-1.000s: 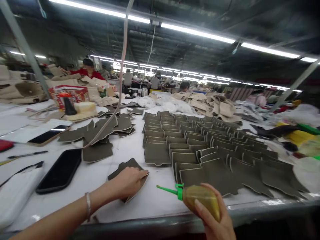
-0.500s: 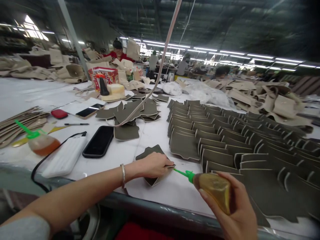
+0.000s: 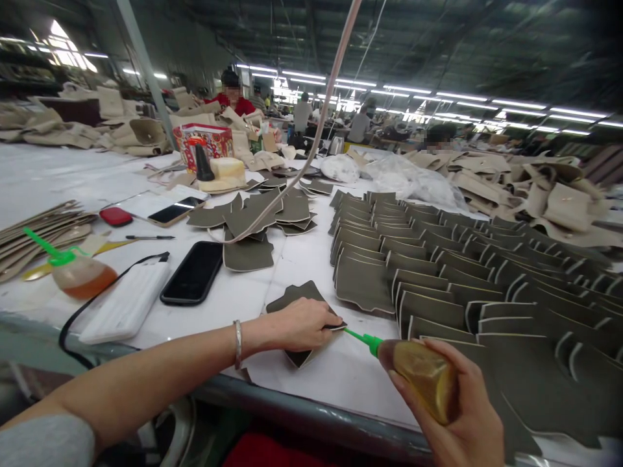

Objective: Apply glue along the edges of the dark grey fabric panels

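My right hand (image 3: 467,402) is wrapped round a squeeze bottle (image 3: 423,376) of amber liquid, tilted so its thin green nozzle points left. The nozzle's tip meets the edge of a dark grey-green leather piece (image 3: 302,295) under my left hand (image 3: 304,324). With thumb and fingers closed, my left hand grips that piece near its right corner and covers its middle. Another corner of leather sticks out below the hand; I cannot tell whether it is the same piece. To the right, overlapping rows of similar leather pieces (image 3: 363,282) lie with pale edges showing.
A loose pile of leather pieces (image 3: 250,253) lies farther back, with a hanging hose (image 3: 316,130) crossing before it. On the left are a black phone (image 3: 192,272), a white power bank (image 3: 126,301), a second bottle (image 3: 82,275) and a pen (image 3: 150,237). People work in the background.
My left hand and the nozzle tip have shifted slightly right in the picture, as the view itself moved a little. The bottle still touches the leather edge.
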`<state>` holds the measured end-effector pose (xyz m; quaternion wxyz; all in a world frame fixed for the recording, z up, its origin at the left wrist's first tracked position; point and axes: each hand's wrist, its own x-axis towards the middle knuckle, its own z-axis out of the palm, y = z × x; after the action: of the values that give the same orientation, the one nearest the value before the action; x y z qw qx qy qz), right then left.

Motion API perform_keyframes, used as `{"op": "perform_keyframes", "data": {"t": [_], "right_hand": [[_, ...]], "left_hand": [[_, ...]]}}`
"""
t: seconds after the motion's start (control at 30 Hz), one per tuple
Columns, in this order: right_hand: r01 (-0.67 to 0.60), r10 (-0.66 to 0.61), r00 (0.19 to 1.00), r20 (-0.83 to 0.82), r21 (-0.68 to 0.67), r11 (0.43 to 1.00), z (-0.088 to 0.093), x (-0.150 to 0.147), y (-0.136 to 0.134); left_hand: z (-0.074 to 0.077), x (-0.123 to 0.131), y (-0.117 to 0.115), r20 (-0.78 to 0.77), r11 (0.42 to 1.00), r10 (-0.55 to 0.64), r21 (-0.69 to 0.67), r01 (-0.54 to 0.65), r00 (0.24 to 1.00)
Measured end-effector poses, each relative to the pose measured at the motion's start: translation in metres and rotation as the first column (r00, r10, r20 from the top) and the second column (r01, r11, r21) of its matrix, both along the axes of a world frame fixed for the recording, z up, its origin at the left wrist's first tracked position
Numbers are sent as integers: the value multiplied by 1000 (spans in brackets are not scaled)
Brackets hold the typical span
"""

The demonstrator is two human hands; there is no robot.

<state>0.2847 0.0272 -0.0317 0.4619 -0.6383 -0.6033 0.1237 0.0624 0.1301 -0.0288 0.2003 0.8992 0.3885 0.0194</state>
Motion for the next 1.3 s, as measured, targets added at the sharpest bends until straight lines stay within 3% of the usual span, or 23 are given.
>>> {"op": "perform_keyframes", "data": {"t": [0.2,0.37,0.53,0.7,0.9,1.03,1.2,1.3], "right_hand": [[-7,5,1000,-24,-74,997,1,-1,1],[40,-42,998,-38,-47,998,-3,1,2],[-15,4,994,-109,-101,995,-5,-2,0],[47,-62,990,-129,-112,993,-1,-3,0],[-33,-15,969,-247,-189,981,-7,-7,-8],[32,-85,958,-275,-192,981,-10,-10,-12],[-43,-34,941,-337,-218,975,-13,-15,-19],[11,-83,943,-323,-219,976,-14,-17,-23]], "left_hand": [[-3,-1,0,11,1000,7,-9,-7,1000],[0,0,0,6,1000,-6,-14,6,1000],[-1,-1,1,-1,1000,-8,-4,8,1000],[-5,-4,1,21,1000,-7,16,7,1000],[-5,-4,0,40,1000,11,11,-11,999],[-7,-6,-2,65,1000,20,14,-21,998],[-11,-8,-3,71,999,36,24,-38,997],[-11,-8,-4,87,999,37,29,-39,996]]}}
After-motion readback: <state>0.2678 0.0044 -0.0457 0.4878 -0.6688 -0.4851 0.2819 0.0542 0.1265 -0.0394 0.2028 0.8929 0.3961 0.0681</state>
